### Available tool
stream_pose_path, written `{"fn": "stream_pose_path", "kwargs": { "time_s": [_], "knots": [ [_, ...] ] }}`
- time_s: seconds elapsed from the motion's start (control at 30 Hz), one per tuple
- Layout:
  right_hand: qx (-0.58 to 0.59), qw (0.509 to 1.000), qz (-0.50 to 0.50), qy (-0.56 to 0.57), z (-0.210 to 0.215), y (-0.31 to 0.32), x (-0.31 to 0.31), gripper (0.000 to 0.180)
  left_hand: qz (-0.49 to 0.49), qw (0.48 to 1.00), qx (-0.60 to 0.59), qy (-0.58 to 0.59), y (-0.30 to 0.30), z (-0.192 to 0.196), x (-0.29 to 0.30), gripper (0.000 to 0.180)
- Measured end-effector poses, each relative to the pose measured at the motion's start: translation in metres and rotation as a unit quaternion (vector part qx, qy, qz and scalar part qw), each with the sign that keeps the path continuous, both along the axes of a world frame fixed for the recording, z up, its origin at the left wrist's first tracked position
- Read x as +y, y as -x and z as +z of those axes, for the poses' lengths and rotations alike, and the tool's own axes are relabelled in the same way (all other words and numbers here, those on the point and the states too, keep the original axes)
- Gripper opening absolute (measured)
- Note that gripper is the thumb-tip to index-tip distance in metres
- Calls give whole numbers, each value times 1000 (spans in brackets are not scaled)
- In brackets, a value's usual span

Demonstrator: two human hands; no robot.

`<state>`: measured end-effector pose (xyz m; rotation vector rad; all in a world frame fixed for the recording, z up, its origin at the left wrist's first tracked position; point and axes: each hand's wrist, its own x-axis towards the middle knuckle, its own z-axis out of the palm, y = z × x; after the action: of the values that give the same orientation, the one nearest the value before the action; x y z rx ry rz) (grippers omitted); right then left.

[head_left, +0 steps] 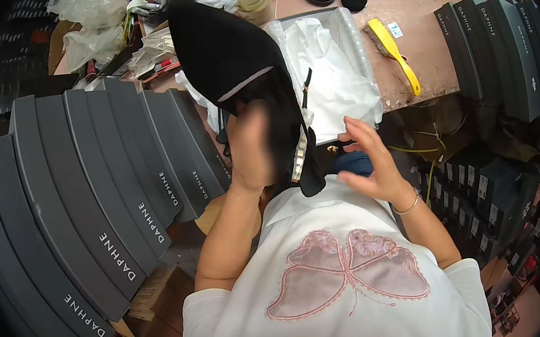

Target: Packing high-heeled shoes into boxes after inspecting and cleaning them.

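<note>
Left hand: (251, 147) wrapped round the back end of a black pointed shoe (228, 54), holding it up, toe pointing away
Shoe spot: raised over the desk, just left of the open shoebox (351, 35) with white tissue paper (333, 76)
Right hand: (374, 157) open, fingers spread, holding nothing, near the box's front edge
Far right: yellow brush (395, 53) lying on the desk

Dark shoe boxes (107, 185) wall off the frame's left; more boxes (501, 52) crowd the upper right. Bare pink tabletop (413, 28) beside the yellow brush (395, 53) offers passage.
</note>
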<state>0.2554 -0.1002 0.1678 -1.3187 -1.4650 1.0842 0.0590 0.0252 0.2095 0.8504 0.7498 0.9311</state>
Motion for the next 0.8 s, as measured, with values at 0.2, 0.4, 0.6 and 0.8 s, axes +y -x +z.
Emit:
{"fn": "stream_pose_path", "kwargs": {
  "time_s": [0.2, 0.4, 0.6, 0.8],
  "knots": [
    [-148, 974, -23, -171, 13, 7, 33, 73, -28, 992, 113, -52, -55, -19, -30, 56],
    [-12, 990, -123, 65, -31, -32, 45, 42, 169, 819, 497, -233, 66, -60, -29, 63],
    [-323, 917, 177, 153, -27, -32, 71, 84, -30, 766, 582, -271, 114, -91, -22, 66],
    [-481, 861, 166, -5, 1, -56, 92, 66, -138, 724, 562, -374, 100, -105, -15, 43]
  ]
}}
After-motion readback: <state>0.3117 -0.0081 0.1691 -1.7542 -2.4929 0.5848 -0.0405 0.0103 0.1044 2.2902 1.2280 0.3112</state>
